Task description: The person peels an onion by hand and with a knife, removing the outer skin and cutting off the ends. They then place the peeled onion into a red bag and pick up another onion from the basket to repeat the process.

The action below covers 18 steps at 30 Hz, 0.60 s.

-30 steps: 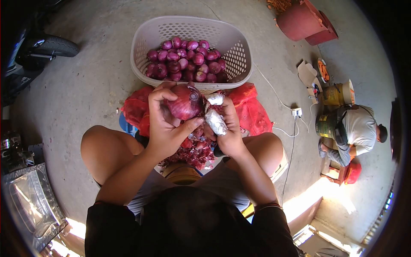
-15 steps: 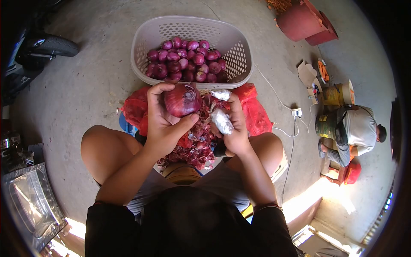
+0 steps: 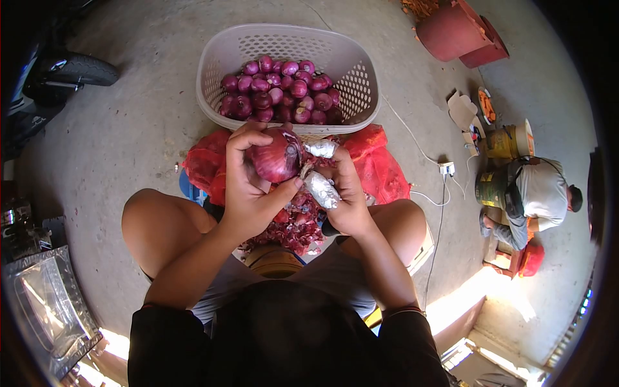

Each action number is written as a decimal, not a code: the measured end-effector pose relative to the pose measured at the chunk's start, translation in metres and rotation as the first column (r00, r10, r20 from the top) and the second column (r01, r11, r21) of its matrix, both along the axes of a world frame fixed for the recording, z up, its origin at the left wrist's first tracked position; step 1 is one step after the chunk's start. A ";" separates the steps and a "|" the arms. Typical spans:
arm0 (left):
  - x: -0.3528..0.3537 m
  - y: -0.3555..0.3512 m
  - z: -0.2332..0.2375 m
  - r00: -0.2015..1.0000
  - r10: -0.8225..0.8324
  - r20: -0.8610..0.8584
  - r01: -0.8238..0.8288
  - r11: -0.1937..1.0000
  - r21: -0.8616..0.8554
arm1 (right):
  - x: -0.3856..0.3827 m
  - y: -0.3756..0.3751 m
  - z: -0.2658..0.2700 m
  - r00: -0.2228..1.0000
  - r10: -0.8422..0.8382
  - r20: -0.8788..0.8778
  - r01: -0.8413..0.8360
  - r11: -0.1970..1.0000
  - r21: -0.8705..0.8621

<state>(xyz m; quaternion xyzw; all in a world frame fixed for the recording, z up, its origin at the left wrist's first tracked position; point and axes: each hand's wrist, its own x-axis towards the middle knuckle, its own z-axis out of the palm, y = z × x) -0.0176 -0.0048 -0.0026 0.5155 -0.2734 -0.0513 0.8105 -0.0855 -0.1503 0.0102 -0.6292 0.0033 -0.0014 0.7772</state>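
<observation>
My left hand [image 3: 248, 187] is wrapped round a large red onion [image 3: 276, 155], thumb below and fingers over its top. Close against the onion's right side is my right hand [image 3: 348, 193], its thumb and forefinger covered in silver wrapping [image 3: 321, 189]. Those two tips pinch at dry onion skin [image 3: 305, 169] at the onion's end; the exact contact is partly hidden. Beneath both hands lies a heap of loose purple onion skins [image 3: 293, 229]. Just beyond them stands a grey plastic basket [image 3: 209, 80] holding several red onions [image 3: 274, 97].
Red mesh sacks [image 3: 380, 168] lie on both sides of the skin heap. A white cable [image 3: 412, 138] runs to a power strip [image 3: 446, 169] at right. Farther right a person [image 3: 540, 193] bends beside buckets [image 3: 509, 142]. A motorcycle wheel [image 3: 84, 68] stands at upper left.
My right hand has moved left to the onion, and its wrapped fingertips have closed on the skin at its end. The onion has tilted slightly in my left hand.
</observation>
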 end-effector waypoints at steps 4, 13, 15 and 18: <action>0.000 -0.002 -0.002 1.000 -0.012 -0.013 0.012 0.999 -0.039 | 0.000 0.002 -0.003 1.000 -0.018 0.021 0.017 0.999 0.036; -0.001 -0.002 0.001 0.998 -0.057 -0.002 0.056 0.995 -0.078 | 0.001 0.006 -0.010 0.992 -0.105 0.067 0.100 0.993 0.069; -0.002 -0.001 0.002 0.997 -0.073 -0.005 0.072 0.991 -0.112 | 0.002 0.005 -0.012 0.992 -0.116 0.041 0.112 0.990 0.088; -0.004 -0.001 0.005 0.992 -0.091 -0.083 0.076 0.983 -0.165 | 0.002 0.002 -0.010 0.994 -0.110 -0.003 0.109 0.987 0.118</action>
